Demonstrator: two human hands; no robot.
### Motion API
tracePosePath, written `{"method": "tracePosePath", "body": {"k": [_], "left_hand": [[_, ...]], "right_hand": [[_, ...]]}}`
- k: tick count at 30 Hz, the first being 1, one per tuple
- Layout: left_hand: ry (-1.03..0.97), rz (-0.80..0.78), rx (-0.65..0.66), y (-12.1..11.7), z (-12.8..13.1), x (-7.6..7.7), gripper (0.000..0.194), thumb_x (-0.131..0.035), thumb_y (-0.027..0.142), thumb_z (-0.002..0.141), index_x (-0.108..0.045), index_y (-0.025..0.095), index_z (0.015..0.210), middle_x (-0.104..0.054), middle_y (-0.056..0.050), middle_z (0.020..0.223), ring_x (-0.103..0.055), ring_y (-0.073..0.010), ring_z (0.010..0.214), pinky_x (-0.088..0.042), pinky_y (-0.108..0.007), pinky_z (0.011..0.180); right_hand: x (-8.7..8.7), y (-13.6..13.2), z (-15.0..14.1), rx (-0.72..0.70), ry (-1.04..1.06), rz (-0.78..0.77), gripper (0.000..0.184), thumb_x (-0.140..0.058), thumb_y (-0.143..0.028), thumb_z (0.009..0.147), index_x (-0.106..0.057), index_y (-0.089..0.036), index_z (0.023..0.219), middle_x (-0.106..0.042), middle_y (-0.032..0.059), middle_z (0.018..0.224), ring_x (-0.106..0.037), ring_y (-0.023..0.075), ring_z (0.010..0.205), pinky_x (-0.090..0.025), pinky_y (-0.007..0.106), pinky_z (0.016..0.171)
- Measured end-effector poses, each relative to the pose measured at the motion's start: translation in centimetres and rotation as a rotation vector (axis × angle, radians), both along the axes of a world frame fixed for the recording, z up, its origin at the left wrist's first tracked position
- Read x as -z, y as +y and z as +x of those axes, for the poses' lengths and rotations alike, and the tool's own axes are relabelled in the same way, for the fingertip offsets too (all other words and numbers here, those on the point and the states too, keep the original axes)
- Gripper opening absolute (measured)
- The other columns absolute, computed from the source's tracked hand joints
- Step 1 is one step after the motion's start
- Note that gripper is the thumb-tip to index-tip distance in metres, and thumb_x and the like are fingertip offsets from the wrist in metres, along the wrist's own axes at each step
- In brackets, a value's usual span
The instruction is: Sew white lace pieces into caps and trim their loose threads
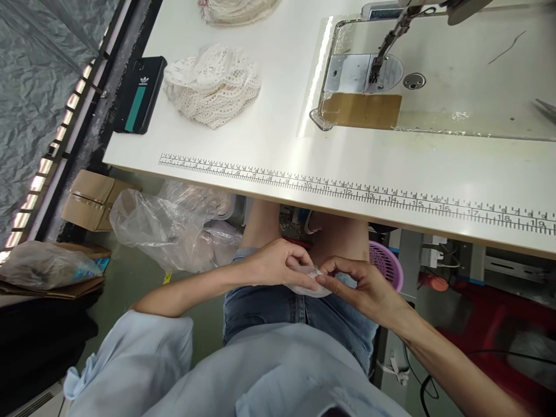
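Over my lap, my left hand (284,265) pinches a thin, whitish, partly see-through piece (309,286) between thumb and fingers. From the other side my right hand (354,284) grips its right end, so the fingertips of both hands almost meet. The piece is small and bunched up, and the fingers cover part of it; whether it is cloth or plastic I cannot tell. Beyond the hands runs the front edge of a white sewing table (278,139). A folded cream eyelet lace cloth (212,87) lies on its left part.
A sewing machine's presser foot (376,69) stands at the table's back right. A black phone (139,95) lies at the left edge, and another cream bundle (238,10) further back. Below are a clear plastic bag (174,226), a cardboard box (93,200) and a purple basket (386,263).
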State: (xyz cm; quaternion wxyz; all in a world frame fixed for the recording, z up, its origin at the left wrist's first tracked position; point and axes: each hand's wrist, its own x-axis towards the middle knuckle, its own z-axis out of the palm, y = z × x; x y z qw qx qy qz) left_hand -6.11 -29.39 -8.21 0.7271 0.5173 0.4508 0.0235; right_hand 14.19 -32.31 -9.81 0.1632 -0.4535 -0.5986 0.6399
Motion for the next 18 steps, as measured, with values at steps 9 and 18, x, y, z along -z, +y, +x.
{"method": "tracePosePath", "body": {"k": [9, 18], "left_hand": [[-0.031, -0.011, 0.008, 0.12, 0.02, 0.37, 0.028, -0.070, 0.036, 0.068, -0.067, 0.011, 0.080, -0.066, -0.003, 0.068, -0.058, -0.0119, 0.063, -0.041, -0.018, 0.055], [-0.062, -0.040, -0.028, 0.15, 0.05, 0.22, 0.021, -0.070, 0.030, 0.069, -0.067, 0.010, 0.075, -0.061, 0.000, 0.059, -0.050, -0.0071, 0.053, -0.036, -0.016, 0.048]], "right_hand": [[-0.01, -0.06, 0.07, -0.014, 0.009, -0.027, 0.024, -0.053, -0.041, 0.085, -0.062, -0.020, 0.079, -0.061, 0.0007, 0.070, -0.053, 0.0134, 0.064, -0.039, 0.023, 0.057], [0.32, 0.18, 0.06, -0.027, 0.007, -0.012, 0.024, -0.055, -0.042, 0.083, -0.062, -0.019, 0.079, -0.061, 0.0007, 0.071, -0.053, 0.0133, 0.066, -0.041, 0.022, 0.059]]}}
